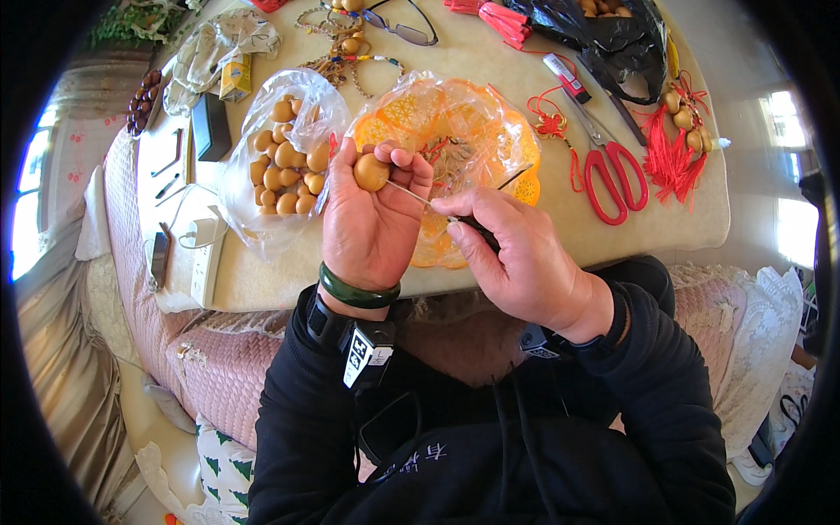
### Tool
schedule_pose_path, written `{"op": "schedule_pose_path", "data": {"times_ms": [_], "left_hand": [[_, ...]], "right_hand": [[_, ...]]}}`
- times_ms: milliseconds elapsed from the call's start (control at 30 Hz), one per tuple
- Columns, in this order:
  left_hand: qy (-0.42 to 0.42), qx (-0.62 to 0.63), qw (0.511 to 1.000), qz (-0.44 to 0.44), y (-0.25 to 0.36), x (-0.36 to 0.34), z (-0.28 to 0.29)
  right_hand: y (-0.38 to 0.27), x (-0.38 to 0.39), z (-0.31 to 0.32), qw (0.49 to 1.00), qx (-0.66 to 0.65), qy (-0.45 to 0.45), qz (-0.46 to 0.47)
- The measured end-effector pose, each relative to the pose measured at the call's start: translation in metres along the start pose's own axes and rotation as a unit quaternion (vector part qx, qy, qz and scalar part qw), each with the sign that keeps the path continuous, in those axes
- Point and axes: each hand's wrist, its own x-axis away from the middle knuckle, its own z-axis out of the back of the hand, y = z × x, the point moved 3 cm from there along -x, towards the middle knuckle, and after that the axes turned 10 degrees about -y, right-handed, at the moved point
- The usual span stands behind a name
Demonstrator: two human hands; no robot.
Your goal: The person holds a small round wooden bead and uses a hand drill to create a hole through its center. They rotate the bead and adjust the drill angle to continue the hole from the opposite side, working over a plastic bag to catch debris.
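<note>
Above the table, my left hand (372,214) is turned palm up, with its fingers closed round a small brown gourd (371,173). From the other side my right hand (525,258) grips a dark-handled tool (477,229) with a thin metal shaft. The shaft reaches the gourd's lower right side; whether its tip is inside cannot be made out. Behind both hands lies an orange openwork basket (522,140) lined with clear plastic, with thin reddish strands in it. Left of my left hand, a clear plastic bag (249,223) holds several more brown gourds (284,156).
Red-handled scissors (616,179), a red knotted cord (553,125) and red tassels with gourds (675,157) lie to the right. A black bag (626,44) and glasses (411,33) lie at the back. On the left are a power strip (206,254) and a black box (211,128).
</note>
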Motion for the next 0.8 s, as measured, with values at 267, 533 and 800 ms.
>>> {"op": "schedule_pose_path", "data": {"times_ms": [267,533,800], "left_hand": [[0.006,0.001,1.000,0.001,-0.0012,0.0000,0.0011],[0.006,-0.005,1.000,0.000,-0.0012,0.0002,0.0002],[0.009,-0.004,1.000,0.001,-0.0013,0.0002,0.0001]], "right_hand": [[-0.0002,-0.0005,-0.0008,1.000,-0.018,0.005,0.007],[0.0010,0.0005,0.0002,1.000,-0.009,0.003,-0.009],[0.0009,0.0000,0.0005,1.000,0.001,0.000,-0.003]]}}
